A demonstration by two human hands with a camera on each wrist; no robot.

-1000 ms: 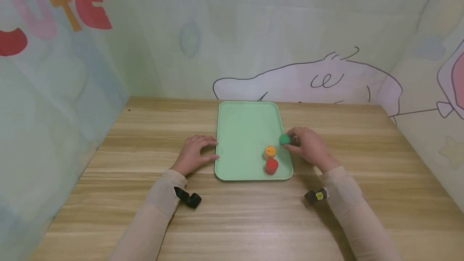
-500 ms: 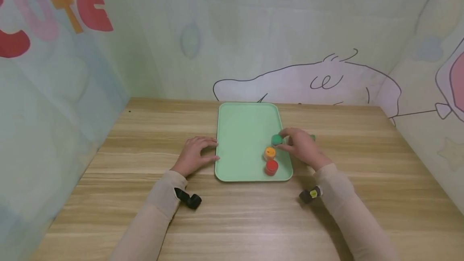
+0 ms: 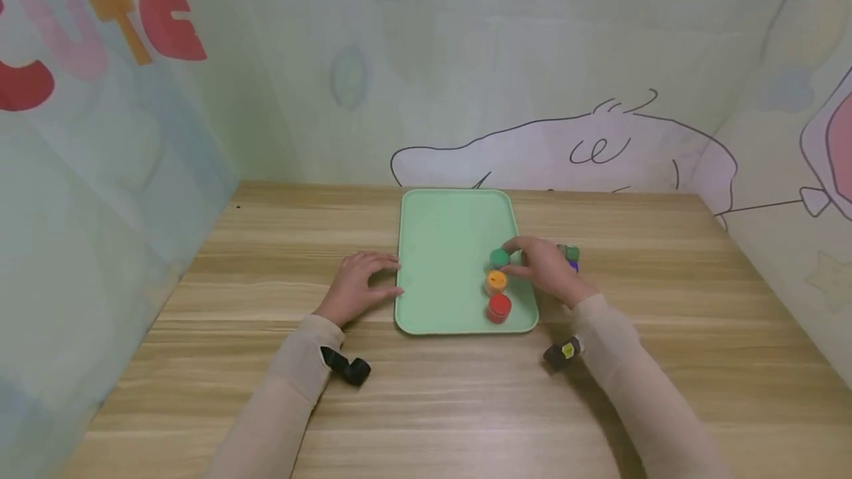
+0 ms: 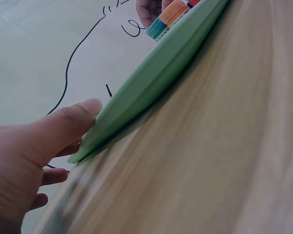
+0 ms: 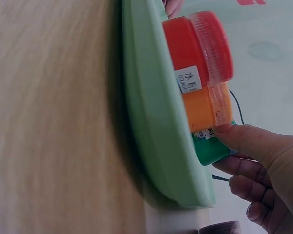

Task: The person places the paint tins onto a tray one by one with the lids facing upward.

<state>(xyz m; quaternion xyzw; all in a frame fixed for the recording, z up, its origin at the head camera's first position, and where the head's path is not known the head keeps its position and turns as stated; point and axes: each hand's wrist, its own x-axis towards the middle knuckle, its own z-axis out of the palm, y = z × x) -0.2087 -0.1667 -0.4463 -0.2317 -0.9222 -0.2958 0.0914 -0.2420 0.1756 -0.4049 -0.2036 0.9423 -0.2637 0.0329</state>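
Observation:
In the head view my right hand (image 3: 542, 268) pinches a small green paint jar (image 3: 500, 258) between thumb and fingers, over the right side of the light green tray (image 3: 446, 224). The right wrist view shows this jar beside an orange paint jar (image 5: 200, 109), which stands in line with a red paint jar (image 5: 188, 46) bearing a white label. Both of those sit in the tray near its right edge. My left hand (image 3: 356, 283) rests at the tray's left edge, fingers loosely bent and thumb tip at the rim in the left wrist view.
Right of the tray, partly behind my right hand, are a green-topped object (image 3: 570, 252) and a blue one (image 3: 574, 266). A dark ridged lid (image 5: 219, 227) shows low in the right wrist view. The wooden table (image 3: 426, 405) meets printed cloth walls at back and sides.
My right hand has moved left over the tray with the green jar, bringing it beside the orange one. The objects behind that hand have come into sight. My left hand stays put.

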